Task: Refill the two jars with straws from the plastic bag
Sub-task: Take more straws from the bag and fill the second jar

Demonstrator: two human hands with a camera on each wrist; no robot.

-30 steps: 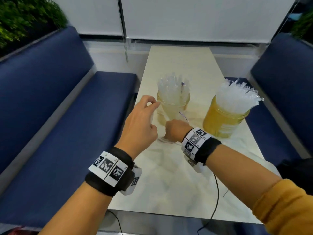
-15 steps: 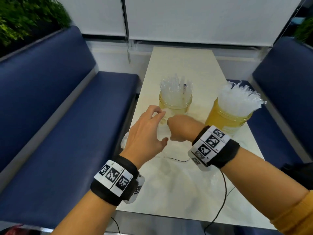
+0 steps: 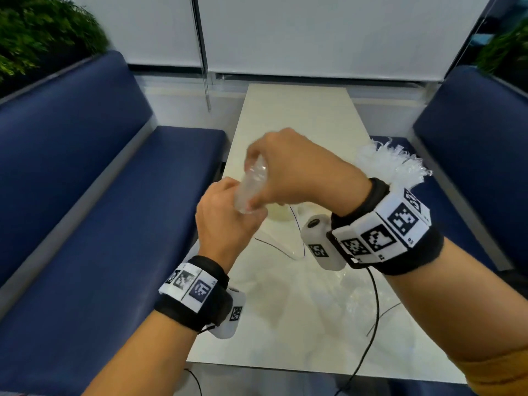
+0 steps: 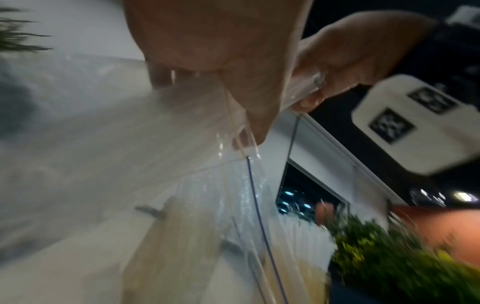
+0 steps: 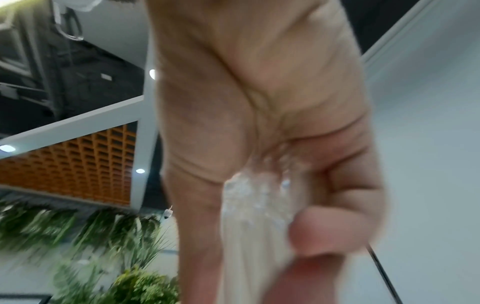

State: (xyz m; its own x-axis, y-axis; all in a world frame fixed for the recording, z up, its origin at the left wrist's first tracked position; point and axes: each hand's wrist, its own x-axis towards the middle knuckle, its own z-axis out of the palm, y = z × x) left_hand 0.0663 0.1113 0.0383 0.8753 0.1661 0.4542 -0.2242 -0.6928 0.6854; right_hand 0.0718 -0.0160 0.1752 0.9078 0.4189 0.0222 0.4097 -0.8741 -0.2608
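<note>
My right hand (image 3: pixel 274 178) is raised over the table and grips a bundle of clear-wrapped straws (image 3: pixel 251 187); the right wrist view shows its fingers (image 5: pixel 337 205) curled round the bundle (image 5: pixel 254 205). Just below, my left hand (image 3: pixel 225 215) grips the clear plastic bag (image 3: pixel 285 247), thumb (image 4: pixel 259 115) pinched on the film, with straws (image 4: pixel 103 133) showing through it. The bag trails down onto the table. The right jar is behind my right wrist, showing only its white straw tops (image 3: pixel 391 164). My hands hide most of the left jar.
The pale table (image 3: pixel 300 115) runs away from me between two blue benches (image 3: pixel 100 210) (image 3: pixel 471 124). A black cable (image 3: pixel 371 310) hangs from my right wrist across the near table. Plants stand behind both benches.
My right hand has risen from table level, lifting the straw bundle up. My left hand has closed on the bag beneath it. Both hands now cover the left jar.
</note>
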